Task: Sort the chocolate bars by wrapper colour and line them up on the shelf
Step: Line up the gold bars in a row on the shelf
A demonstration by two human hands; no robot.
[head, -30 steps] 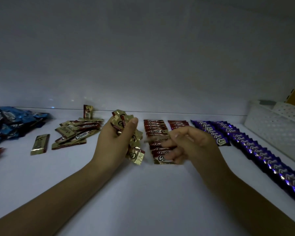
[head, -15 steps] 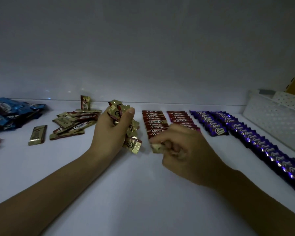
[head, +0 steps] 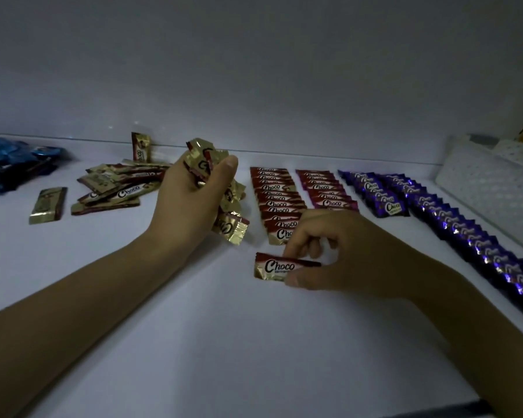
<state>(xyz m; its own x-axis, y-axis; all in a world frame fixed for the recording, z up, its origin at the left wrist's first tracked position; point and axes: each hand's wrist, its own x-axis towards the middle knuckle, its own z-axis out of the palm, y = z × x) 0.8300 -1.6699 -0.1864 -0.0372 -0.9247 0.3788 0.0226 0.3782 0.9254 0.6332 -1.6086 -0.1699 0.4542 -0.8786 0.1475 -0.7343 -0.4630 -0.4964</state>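
Right hand (head: 341, 251) nearer, with 1 bar (head: 277, 268); 2 red rows (head: 277, 203), 2 purple rows (head: 453, 218)

The left hand (head: 191, 194) clutched a bunch of bars (head: 200, 152) above the shelf (head: 194, 342); the right hand (head: 338, 254) pinched a single bar (head: 274, 268) on it.

"Choco" is printed on the red-gold bar (head: 273, 268), the red rows (head: 277, 203) and a purple bar (head: 392, 206).

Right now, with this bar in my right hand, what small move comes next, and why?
Probably slide the bar pinched in the right hand up against the near end of the longer red row; the wrappers match and a gap separates them.
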